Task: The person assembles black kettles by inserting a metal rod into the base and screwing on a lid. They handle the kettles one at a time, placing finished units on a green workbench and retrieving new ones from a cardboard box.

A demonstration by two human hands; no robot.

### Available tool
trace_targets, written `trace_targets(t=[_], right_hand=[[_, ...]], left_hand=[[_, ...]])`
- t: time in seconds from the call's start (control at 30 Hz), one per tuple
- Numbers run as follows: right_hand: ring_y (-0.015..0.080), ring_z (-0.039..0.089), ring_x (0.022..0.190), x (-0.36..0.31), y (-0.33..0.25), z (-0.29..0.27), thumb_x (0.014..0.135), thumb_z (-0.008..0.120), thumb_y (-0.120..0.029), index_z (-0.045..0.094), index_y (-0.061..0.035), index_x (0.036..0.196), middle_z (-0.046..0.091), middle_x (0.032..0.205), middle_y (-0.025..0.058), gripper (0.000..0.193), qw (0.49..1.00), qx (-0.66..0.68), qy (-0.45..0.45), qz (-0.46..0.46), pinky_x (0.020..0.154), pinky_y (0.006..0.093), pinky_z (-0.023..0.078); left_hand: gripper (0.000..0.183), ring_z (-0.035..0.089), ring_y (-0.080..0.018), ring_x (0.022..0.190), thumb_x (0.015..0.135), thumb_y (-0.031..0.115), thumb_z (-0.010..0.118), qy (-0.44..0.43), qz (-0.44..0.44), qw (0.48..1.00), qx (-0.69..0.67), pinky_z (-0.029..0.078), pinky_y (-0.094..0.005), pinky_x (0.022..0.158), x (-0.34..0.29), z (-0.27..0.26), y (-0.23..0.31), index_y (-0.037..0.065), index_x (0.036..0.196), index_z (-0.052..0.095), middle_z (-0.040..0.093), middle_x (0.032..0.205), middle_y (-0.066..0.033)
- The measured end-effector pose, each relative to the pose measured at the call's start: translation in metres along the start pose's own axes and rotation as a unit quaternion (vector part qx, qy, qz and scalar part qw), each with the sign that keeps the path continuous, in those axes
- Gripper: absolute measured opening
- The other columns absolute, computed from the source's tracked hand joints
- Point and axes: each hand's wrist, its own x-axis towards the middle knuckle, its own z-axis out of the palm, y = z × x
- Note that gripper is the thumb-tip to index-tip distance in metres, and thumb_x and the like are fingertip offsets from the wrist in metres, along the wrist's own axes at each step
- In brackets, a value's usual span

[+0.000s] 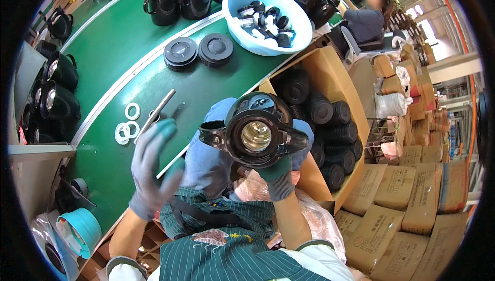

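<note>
My right hand [279, 169], in a grey and green glove, grips a glossy black vacuum jug [256, 107] from below. The jug's mouth faces up at me, and its shiny inner liner shows; a handle sticks out to the left and a spout to the right. Over the green bench edge my left hand [154, 165], gloved alike, is open with thumb and fingers apart. Just beyond its fingertips a metal rod [159, 110] lies on the bench. Several white ring gaskets [132, 111] lie left of the rod.
Dark round discs [181, 53] lie in two stacks beyond the rod. A pale blue basin [242, 36] holds black and white parts. To the right, a carton [356, 82] holds black ribbed cylinders. Black jugs [164, 0] line the far side; a person [363, 23] sits beyond, near stacked boxes [394, 185].
</note>
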Motion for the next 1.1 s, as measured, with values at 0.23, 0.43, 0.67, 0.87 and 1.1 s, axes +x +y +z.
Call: trace_targets(t=[0.23,0.43,0.67,0.87,1.1], right_hand=[[0.0325,0.059,0.131,0.046,0.044,0.059,0.096,0.049,-0.074,0.053,-0.0157,0.15,0.058,0.148,0.0125,0.079,0.989,-0.083,-0.113,0.041,0.11,0.0544,0.049],[0.0322,0.033,0.151,0.088,0.05,0.051,0.107,0.03,-0.059,0.034,-0.015,0.16,0.04,0.161,0.0154,0.068,0.966,-0.182,-0.057,0.177,0.125,0.0617,0.016],[0.0408,0.019,0.157,0.097,0.044,0.046,0.104,0.034,-0.065,0.017,-0.0149,0.167,0.019,0.171,0.0205,0.082,0.954,-0.097,-0.175,0.225,0.127,0.0626,0.007],[0.0416,0.013,0.159,0.101,0.047,0.03,0.102,0.037,-0.066,0.011,-0.0153,0.168,0.013,0.173,0.0204,0.087,0.954,-0.12,-0.171,0.217,0.125,0.0669,0.001],[0.0417,0.018,0.158,0.095,0.044,0.017,0.102,0.035,-0.066,0.012,-0.0164,0.168,0.019,0.171,0.0204,0.086,0.952,-0.132,-0.195,0.197,0.125,0.0674,0.004]], left_hand=[[0.07,0.045,-0.0506,0.139,0.058,0.042,0.096,-0.037,0.099,0.988,0.114,0.042,-0.0571,0.111,0.049,-0.009,0.034,0.019,0.119,0.069,0.045,0.153,-0.0294],[0.061,0.06,-0.046,0.122,0.055,0.021,0.092,0.031,0.007,0.995,0.1,0.051,-0.0505,0.103,0.106,-0.052,-0.052,0.012,0.112,0.072,0.059,0.133,-0.0263],[0.057,0.051,-0.0404,0.133,0.07,0.034,0.088,0.087,-0.159,0.894,0.409,0.042,-0.0475,0.113,0.241,-0.085,-0.222,0.023,0.123,0.072,0.054,0.144,-0.0235],[0.065,0.049,-0.0414,0.137,0.079,0.045,0.08,0.099,-0.107,0.931,0.334,0.041,-0.0486,0.115,0.318,-0.09,-0.335,0.023,0.139,0.065,0.051,0.15,-0.0239],[0.064,0.05,-0.0333,0.138,0.09,0.047,0.067,0.161,-0.162,0.771,0.594,0.034,-0.0529,0.114,0.242,-0.142,-0.348,0.014,0.143,0.057,0.056,0.145,-0.0161]])
